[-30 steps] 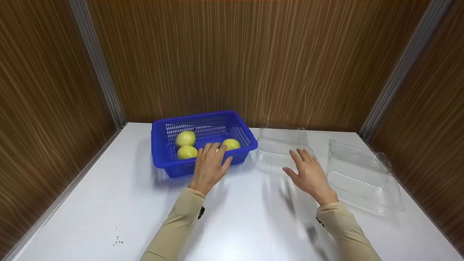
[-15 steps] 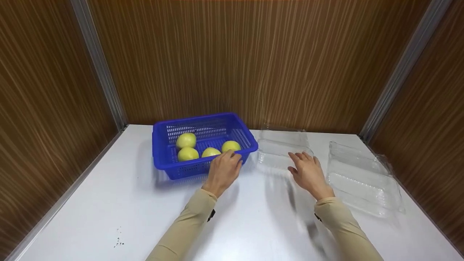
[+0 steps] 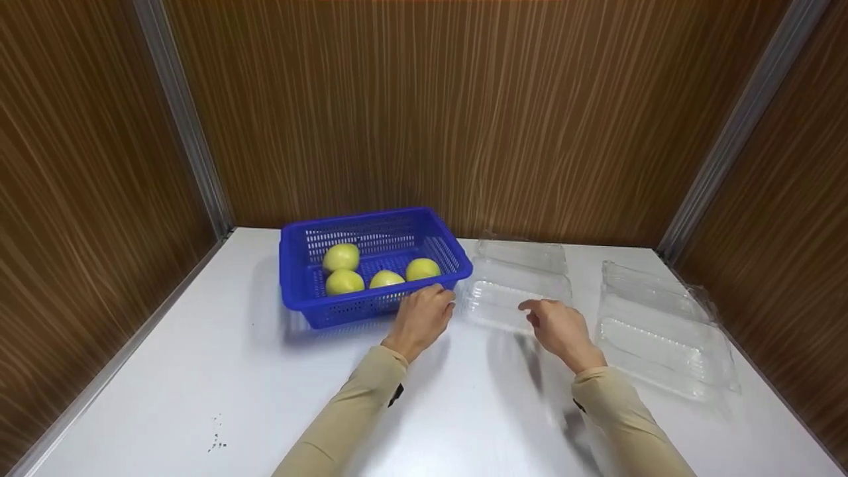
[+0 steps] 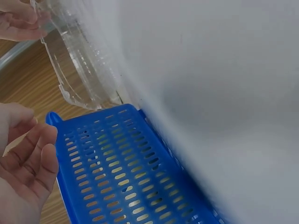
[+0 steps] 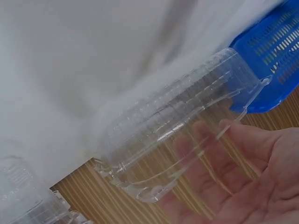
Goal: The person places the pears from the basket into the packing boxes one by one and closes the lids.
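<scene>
My right hand pinches the front rim of a clear plastic clamshell container, whose lid stands raised at the back. In the right wrist view, the thumb is on the near side of the rim, and the fingers show through the clear wall. My left hand hovers by the front right corner of a blue plastic basket. Its fingers are loosely curled around nothing, beside the rim in the left wrist view. Inside the basket lie several yellow-green round fruits.
A second clear clamshell container lies with its lid raised toward the right edge of the white table. Wood-grain panels enclose the back and sides. Small dark specks dot the table at front left.
My left hand has moved from over the basket's front rim rightward to its corner, and its fingers have curled. My right hand has gripped the nearer container, which has shifted slightly toward me.
</scene>
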A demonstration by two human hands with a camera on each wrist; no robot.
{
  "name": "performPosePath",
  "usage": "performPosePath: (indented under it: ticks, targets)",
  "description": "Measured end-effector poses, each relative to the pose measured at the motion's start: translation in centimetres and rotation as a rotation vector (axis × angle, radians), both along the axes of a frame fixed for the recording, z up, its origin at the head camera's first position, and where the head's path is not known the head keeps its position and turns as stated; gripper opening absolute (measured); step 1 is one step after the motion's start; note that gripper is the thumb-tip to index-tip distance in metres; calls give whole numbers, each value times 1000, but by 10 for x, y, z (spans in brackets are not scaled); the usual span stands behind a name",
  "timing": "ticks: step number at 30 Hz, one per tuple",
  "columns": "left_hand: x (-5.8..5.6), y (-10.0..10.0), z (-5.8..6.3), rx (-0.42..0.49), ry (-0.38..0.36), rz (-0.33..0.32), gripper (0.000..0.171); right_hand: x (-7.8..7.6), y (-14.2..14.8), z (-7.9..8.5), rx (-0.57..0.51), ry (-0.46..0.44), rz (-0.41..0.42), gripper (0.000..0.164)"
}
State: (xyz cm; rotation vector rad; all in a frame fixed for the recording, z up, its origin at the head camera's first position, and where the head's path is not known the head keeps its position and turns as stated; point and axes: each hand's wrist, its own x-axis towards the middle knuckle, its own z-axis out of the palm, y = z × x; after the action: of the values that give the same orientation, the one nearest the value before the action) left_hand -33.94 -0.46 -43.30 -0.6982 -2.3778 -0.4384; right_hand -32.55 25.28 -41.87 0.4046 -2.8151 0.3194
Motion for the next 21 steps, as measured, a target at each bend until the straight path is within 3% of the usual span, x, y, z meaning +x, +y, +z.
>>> performPosePath:
  ticks: [6,14,21]
  targets:
    - [-1,6,-2,-69,-98,-17,7,7,-3,-5,-18,-51,12,29]
    - [3,12,-2,-197,-340,-6,32,20,-9,-7,-25,-30,58,29]
    - [7,9,-6,-226,-376,-6,30,38,-18,-7,-37,-53,144,23]
